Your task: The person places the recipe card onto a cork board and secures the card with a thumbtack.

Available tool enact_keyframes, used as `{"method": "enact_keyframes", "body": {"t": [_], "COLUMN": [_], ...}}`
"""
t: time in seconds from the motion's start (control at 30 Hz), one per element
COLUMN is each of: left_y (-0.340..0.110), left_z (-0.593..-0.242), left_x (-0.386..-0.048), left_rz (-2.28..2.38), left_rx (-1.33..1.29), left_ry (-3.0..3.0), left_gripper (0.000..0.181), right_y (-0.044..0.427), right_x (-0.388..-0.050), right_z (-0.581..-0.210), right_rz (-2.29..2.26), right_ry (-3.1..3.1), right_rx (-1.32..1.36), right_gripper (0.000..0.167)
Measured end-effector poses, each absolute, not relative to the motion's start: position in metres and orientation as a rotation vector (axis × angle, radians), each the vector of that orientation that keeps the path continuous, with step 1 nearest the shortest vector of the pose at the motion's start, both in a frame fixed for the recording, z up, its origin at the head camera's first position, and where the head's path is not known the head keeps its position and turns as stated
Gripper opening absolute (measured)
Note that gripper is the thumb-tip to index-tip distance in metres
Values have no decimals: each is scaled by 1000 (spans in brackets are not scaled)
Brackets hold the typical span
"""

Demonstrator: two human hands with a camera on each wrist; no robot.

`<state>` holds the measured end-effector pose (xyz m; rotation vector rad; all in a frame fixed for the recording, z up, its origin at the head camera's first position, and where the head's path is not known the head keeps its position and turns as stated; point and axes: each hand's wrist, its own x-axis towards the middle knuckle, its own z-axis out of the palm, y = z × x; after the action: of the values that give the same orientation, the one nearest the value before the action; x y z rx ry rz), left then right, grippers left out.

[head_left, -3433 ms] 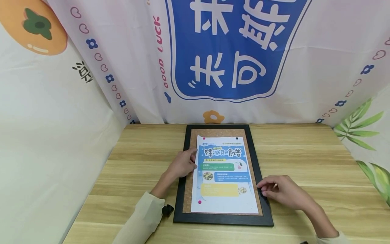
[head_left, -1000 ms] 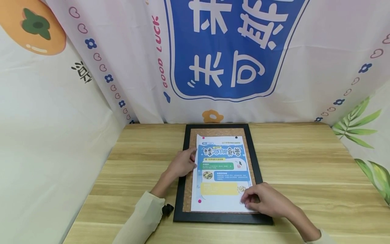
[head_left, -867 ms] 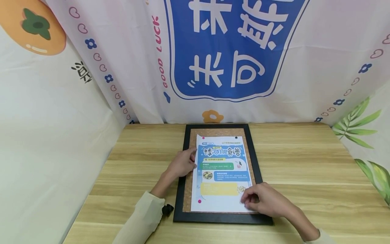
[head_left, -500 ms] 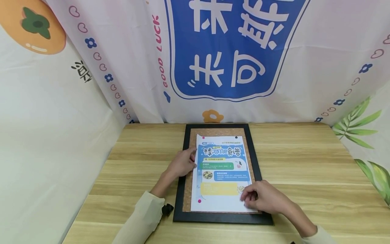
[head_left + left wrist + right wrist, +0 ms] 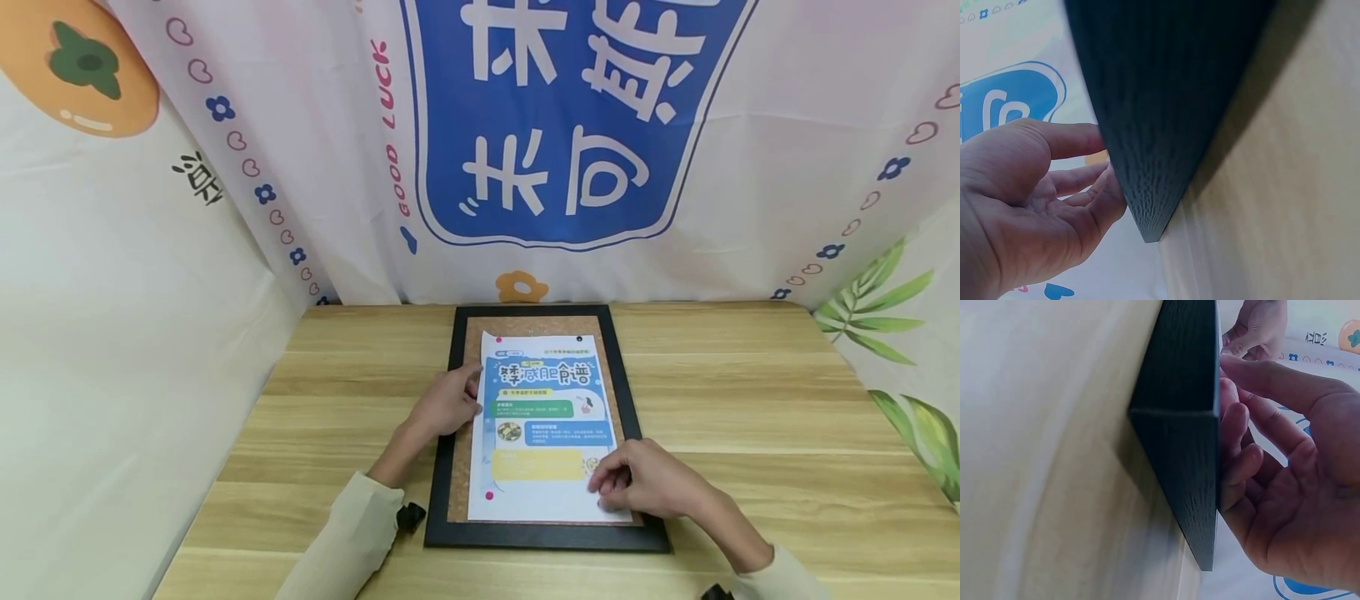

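A printed poster [image 5: 551,417] lies on a black-framed corkboard [image 5: 540,323]. Pink push pins [image 5: 489,496] mark its upper-left and lower-left corners, and a black push pin [image 5: 579,339] its upper right. My left hand [image 5: 447,400] rests over the frame's left side, fingertips at the poster's left edge, thumb and fingers apart. My right hand [image 5: 648,479] is over the poster's lower right with bent fingers, thumb and forefinger close together. In the right wrist view that hand [image 5: 1297,462] lies behind the frame's side [image 5: 1179,444]; whatever is between its fingertips is hidden.
The board lies on a wood-grain table [image 5: 750,417] against a printed cloth backdrop [image 5: 360,208]. Cloth also hangs on the left and right sides. A dark strap [image 5: 410,517] is at the left wrist.
My right hand has come from beside the frame's right edge onto the poster's lower right, then shifted slightly up and left. My left hand stays at the poster's left edge.
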<state>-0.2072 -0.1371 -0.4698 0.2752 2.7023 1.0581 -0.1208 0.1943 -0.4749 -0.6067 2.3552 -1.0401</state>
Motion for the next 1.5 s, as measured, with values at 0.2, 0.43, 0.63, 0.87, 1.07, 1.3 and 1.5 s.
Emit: {"method": "enact_keyframes", "body": {"t": [0.2, 0.43, 0.63, 0.87, 1.07, 1.3, 1.5], "left_y": [-137, -137, -137, -137, -136, -136, -136], "left_z": [-470, -471, -471, -470, -469, -470, -471], "left_x": [-207, -208, -209, -208, -206, -207, -206], "left_rz": [1060, 1062, 1068, 1048, 1041, 1047, 1063], "left_rx": [275, 274, 268, 276, 260, 285, 324], "left_ry": [2696, 2699, 2696, 2712, 2709, 2716, 2719], "left_gripper": [71, 72, 73, 72, 71, 70, 68], "right_y": [195, 193, 191, 191, 190, 186, 185], "right_x": [-123, -124, -123, -125, -123, -120, -118], "right_z": [-473, -470, -466, -466, -465, -465, -466], "right_rz": [-1034, -1049, -1045, -1033, -1000, -992, -998], "right_ry": [2329, 2308, 2299, 2282, 2320, 2373, 2389], "right_rx": [-600, -615, -594, -569, -565, -549, -546], "right_gripper": [10, 11, 11, 11, 12, 15, 16]}}
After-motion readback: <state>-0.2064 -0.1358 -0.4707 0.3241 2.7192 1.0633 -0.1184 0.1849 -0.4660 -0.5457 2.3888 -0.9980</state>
